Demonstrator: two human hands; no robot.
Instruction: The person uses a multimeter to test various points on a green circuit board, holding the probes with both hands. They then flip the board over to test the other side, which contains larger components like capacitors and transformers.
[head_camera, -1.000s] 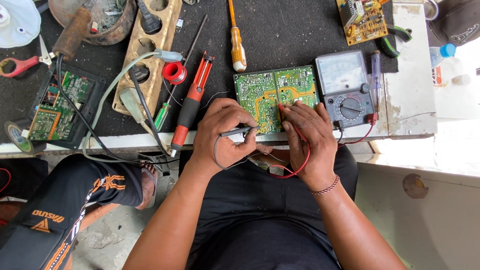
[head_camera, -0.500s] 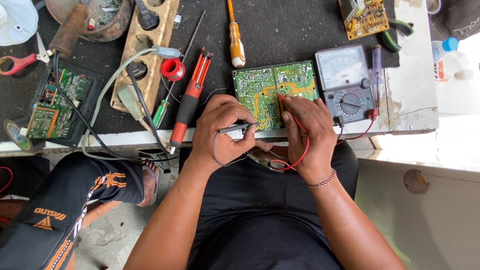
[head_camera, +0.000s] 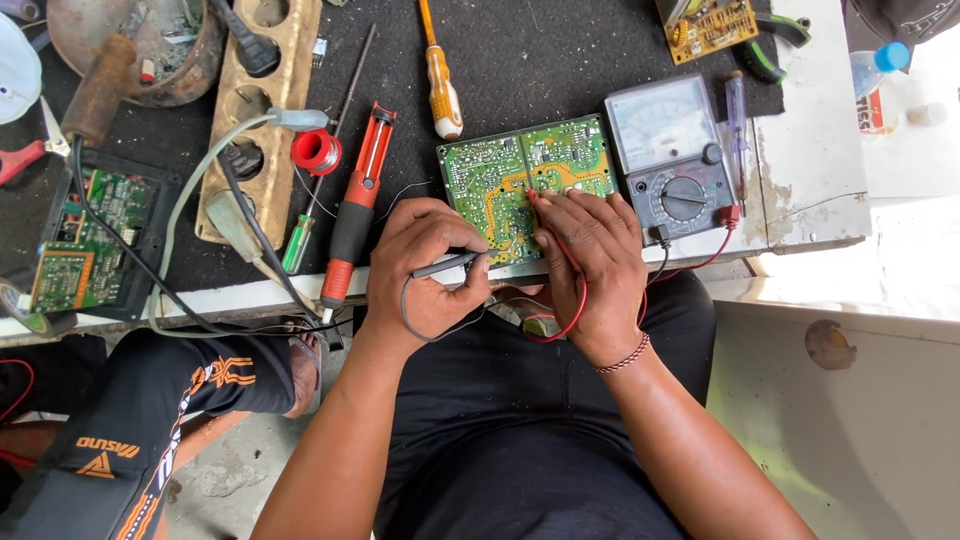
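Observation:
A green circuit board (head_camera: 505, 170) lies solder side up on the dark mat at the table's near edge. My left hand (head_camera: 425, 270) grips a black test probe (head_camera: 447, 265), its tip pointing right toward the board's near edge. My right hand (head_camera: 590, 265) holds a red test probe (head_camera: 533, 199) with its tip pressed on the board's middle. Red and black leads loop under my hands and run to the grey analog multimeter (head_camera: 670, 155) just right of the board.
Left of the board lie a red desoldering pump (head_camera: 357, 205), a solder reel (head_camera: 317, 152), a yellow-handled screwdriver (head_camera: 441, 90) and a wooden power strip (head_camera: 255, 110). Another green board (head_camera: 85, 245) sits far left. A person's leg (head_camera: 150, 420) in dark trousers is at lower left.
The view has drifted slightly. Both hands stay on the board with the probes, with only small shifts in position.

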